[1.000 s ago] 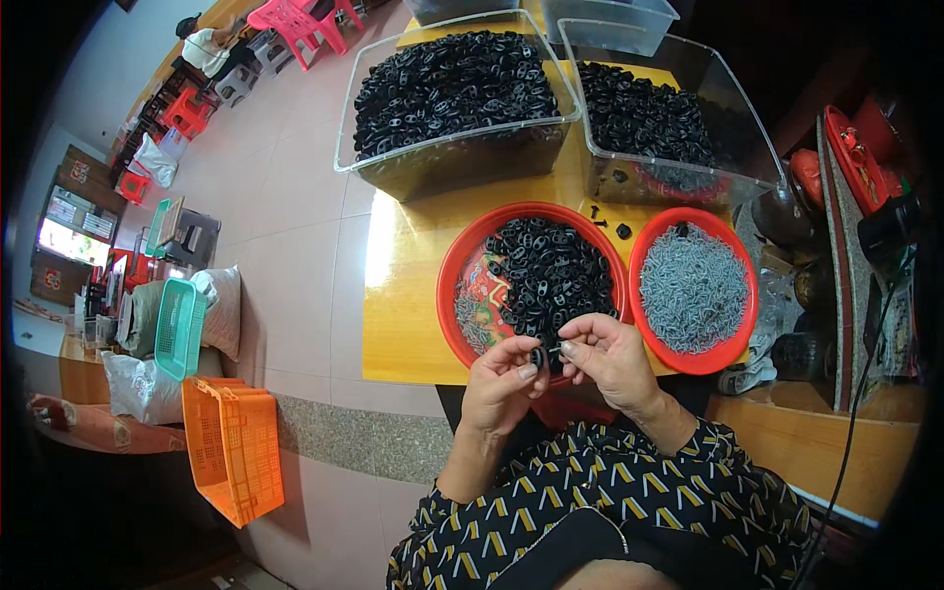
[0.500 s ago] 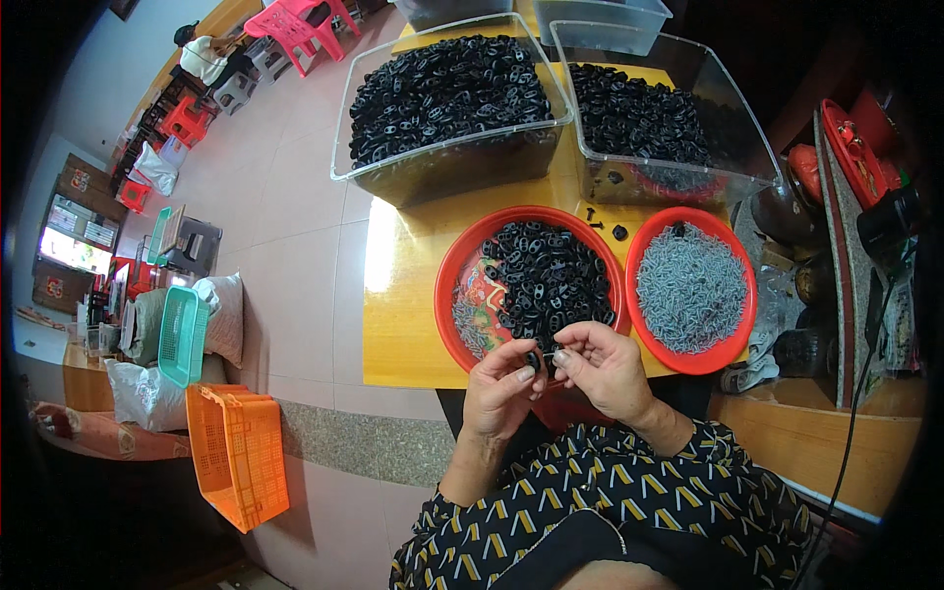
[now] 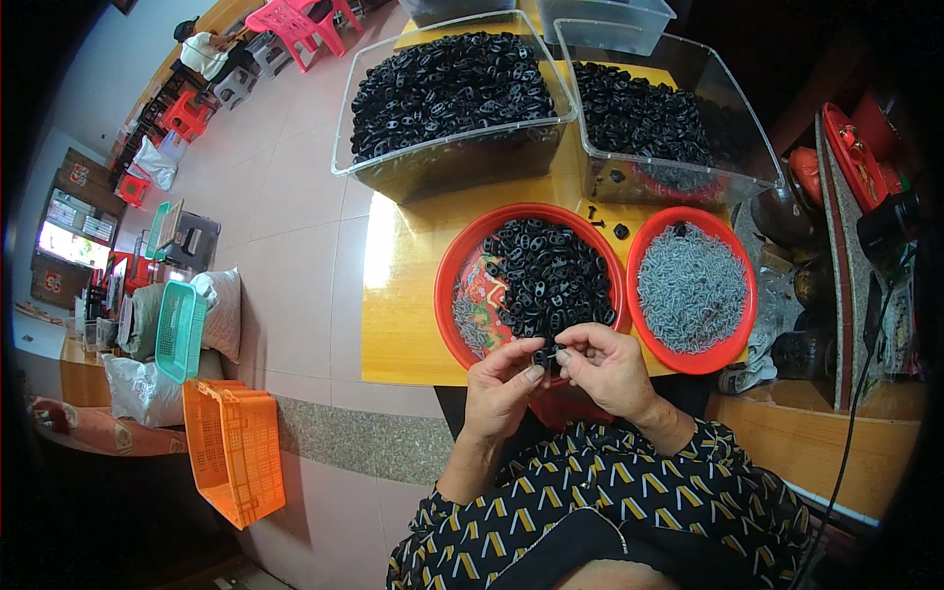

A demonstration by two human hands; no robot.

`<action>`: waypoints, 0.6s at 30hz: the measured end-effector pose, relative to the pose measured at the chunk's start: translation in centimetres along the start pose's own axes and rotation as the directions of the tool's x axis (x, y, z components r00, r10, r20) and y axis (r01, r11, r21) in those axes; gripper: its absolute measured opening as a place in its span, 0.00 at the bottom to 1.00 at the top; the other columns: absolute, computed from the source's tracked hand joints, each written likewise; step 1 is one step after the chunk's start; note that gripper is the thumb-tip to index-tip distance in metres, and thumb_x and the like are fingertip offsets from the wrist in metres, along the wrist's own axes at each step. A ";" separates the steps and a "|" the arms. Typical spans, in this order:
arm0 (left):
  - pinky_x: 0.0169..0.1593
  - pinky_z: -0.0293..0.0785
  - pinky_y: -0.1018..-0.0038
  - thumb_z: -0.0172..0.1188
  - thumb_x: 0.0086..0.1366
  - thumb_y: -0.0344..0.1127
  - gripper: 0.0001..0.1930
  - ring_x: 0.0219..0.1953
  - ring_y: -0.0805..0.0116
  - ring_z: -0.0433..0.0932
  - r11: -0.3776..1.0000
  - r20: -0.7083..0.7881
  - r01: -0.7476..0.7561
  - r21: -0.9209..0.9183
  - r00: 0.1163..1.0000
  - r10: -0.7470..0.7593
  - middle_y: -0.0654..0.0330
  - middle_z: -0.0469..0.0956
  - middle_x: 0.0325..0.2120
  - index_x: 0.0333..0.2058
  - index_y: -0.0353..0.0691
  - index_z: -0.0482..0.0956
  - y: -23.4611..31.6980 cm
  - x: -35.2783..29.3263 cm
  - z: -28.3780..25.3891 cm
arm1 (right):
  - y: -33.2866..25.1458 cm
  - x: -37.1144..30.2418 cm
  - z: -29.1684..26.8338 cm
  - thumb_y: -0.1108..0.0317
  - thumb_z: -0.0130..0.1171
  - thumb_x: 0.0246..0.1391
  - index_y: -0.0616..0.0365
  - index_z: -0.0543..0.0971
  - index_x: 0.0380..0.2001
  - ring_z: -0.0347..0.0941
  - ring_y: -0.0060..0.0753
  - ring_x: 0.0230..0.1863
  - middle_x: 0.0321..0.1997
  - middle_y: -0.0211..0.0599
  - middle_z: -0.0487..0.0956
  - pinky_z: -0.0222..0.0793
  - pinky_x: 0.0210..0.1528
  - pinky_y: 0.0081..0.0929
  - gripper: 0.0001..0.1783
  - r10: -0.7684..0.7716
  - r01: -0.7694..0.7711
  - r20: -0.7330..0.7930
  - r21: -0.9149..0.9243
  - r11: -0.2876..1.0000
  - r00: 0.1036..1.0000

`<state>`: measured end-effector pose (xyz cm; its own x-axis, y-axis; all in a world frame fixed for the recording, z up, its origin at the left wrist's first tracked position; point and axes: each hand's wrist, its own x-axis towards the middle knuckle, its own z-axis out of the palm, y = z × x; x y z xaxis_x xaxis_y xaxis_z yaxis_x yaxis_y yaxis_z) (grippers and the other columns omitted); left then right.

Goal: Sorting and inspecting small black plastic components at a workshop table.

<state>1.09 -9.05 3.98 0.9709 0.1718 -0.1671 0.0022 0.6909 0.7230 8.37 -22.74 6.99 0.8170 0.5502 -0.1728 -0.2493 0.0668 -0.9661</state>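
Over the near rim of a red bowl (image 3: 444,324), my two hands meet fingertip to fingertip. My left hand (image 3: 500,388) is closed on a small black plastic piece (image 3: 540,357), partly covered by the fingers. Between thumb and forefinger, my right hand (image 3: 608,369) pinches a thin silvery screw (image 3: 554,355), its tip against or very near the piece. Many black two-holed plastic pieces (image 3: 551,265) fill the bowl, with some screws (image 3: 470,327) at its left side. To the right, a second red bowl (image 3: 749,315) holds a heap of silvery screws (image 3: 691,290).
Two clear bins (image 3: 462,147) (image 3: 678,177) of black pieces stand at the back of the yellow table (image 3: 403,324). A few loose black parts (image 3: 620,231) lie between bins and bowls. Left on the floor are an orange crate (image 3: 236,452) and a green basket (image 3: 181,329). A person (image 3: 204,56) sits far off.
The black piece has turned in my left fingers, and the screw in my right hand now points at it from the side. Both hands stay in nearly the same place.
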 end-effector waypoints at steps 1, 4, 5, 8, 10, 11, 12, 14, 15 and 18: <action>0.32 0.68 0.82 0.56 0.55 0.23 0.17 0.29 0.75 0.73 1.000 -0.002 0.008 0.007 1.000 -0.008 0.61 0.73 0.27 0.45 0.32 0.70 0.0 0.0 0.1 | 0.0 0.0 0.0 0.79 0.53 0.49 0.65 0.73 0.36 0.69 0.12 0.29 0.28 0.27 0.73 0.68 0.30 0.11 0.08 -0.009 0.009 -0.002 -0.014 1.000 1.000; 0.33 0.69 0.82 0.55 0.55 0.22 0.17 0.30 0.76 0.73 0.999 0.018 -0.020 0.035 1.000 0.020 0.61 0.73 0.28 0.45 0.31 0.70 -0.1 0.0 0.0 | 0.0 0.0 -0.1 0.79 0.53 0.49 0.65 0.73 0.35 0.69 0.11 0.29 0.28 0.27 0.74 0.68 0.30 0.11 0.08 -0.020 0.020 -0.003 -0.054 0.998 1.000; 0.33 0.69 0.82 0.55 0.55 0.22 0.17 0.30 0.76 0.73 0.999 0.018 -0.020 0.035 1.000 0.019 0.61 0.73 0.28 0.45 0.31 0.70 -0.1 0.0 -0.1 | 0.1 0.0 -0.1 0.79 0.53 0.49 0.65 0.73 0.34 0.69 0.11 0.28 0.27 0.27 0.74 0.68 0.29 0.11 0.07 -0.021 0.021 -0.002 -0.077 0.997 1.000; 0.35 0.69 0.82 0.55 0.55 0.21 0.17 0.30 0.76 0.72 0.996 0.015 -0.020 0.081 1.000 0.018 0.62 0.73 0.29 0.45 0.31 0.70 0.0 0.0 0.0 | 0.0 0.1 0.0 0.79 0.53 0.48 0.66 0.74 0.33 0.69 0.11 0.28 0.27 0.27 0.74 0.68 0.28 0.11 0.07 -0.037 0.036 -0.006 -0.072 0.997 0.999; 0.36 0.68 0.83 0.55 0.55 0.21 0.16 0.32 0.77 0.72 0.994 -0.001 -0.017 0.104 1.000 0.017 0.62 0.72 0.30 0.44 0.30 0.70 0.1 0.0 0.0 | 0.1 0.1 -0.1 0.79 0.54 0.48 0.66 0.74 0.33 0.69 0.11 0.28 0.27 0.28 0.75 0.68 0.28 0.12 0.07 -0.041 0.041 -0.004 -0.080 0.996 0.999; 0.36 0.68 0.83 0.55 0.55 0.21 0.16 0.32 0.77 0.72 0.994 -0.002 -0.017 0.104 1.000 0.018 0.62 0.72 0.30 0.44 0.30 0.70 0.0 -0.1 0.0 | 0.1 0.1 -0.1 0.79 0.54 0.48 0.66 0.74 0.33 0.69 0.12 0.28 0.27 0.29 0.75 0.68 0.28 0.12 0.07 -0.044 0.044 -0.003 -0.087 0.995 0.999; 0.36 0.68 0.83 0.55 0.55 0.21 0.16 0.32 0.77 0.71 0.993 -0.003 -0.021 0.119 1.000 0.021 0.63 0.71 0.30 0.44 0.30 0.71 0.0 0.0 -0.1 | 0.2 0.2 -0.1 0.79 0.54 0.48 0.66 0.74 0.33 0.69 0.12 0.28 0.27 0.29 0.75 0.68 0.28 0.12 0.07 -0.044 0.044 -0.002 -0.086 0.995 0.999; 0.36 0.68 0.84 0.55 0.55 0.21 0.16 0.32 0.78 0.71 0.991 -0.005 -0.023 0.135 1.000 0.024 0.63 0.71 0.30 0.44 0.30 0.71 -0.1 0.0 -0.2 | 0.3 0.2 0.0 0.79 0.54 0.48 0.66 0.74 0.33 0.69 0.12 0.28 0.27 0.29 0.75 0.68 0.28 0.12 0.07 -0.044 0.043 -0.007 -0.089 0.995 0.999; 0.36 0.67 0.84 0.55 0.55 0.21 0.16 0.32 0.78 0.70 0.984 -0.001 -0.044 0.172 0.999 0.045 0.63 0.70 0.31 0.44 0.30 0.71 -0.1 -0.1 -0.1 | 0.2 0.2 0.0 0.79 0.54 0.48 0.66 0.74 0.33 0.69 0.12 0.28 0.27 0.29 0.75 0.68 0.28 0.12 0.07 -0.044 0.043 -0.007 -0.089 0.995 0.999; 0.36 0.67 0.84 0.55 0.54 0.21 0.16 0.32 0.78 0.70 0.965 -0.007 -0.078 0.251 0.997 0.082 0.64 0.69 0.31 0.44 0.30 0.71 0.2 -0.3 0.4 | 0.1 0.1 0.1 0.78 0.54 0.48 0.66 0.74 0.33 0.70 0.12 0.28 0.27 0.29 0.75 0.68 0.28 0.13 0.07 -0.043 0.043 -0.002 -0.091 0.995 0.999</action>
<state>0.94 -9.26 4.39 0.9660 0.2332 -0.1120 -0.0133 0.4773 0.8786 8.35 -22.57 6.93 0.8283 0.5447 -0.1311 -0.1657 0.0145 -0.9861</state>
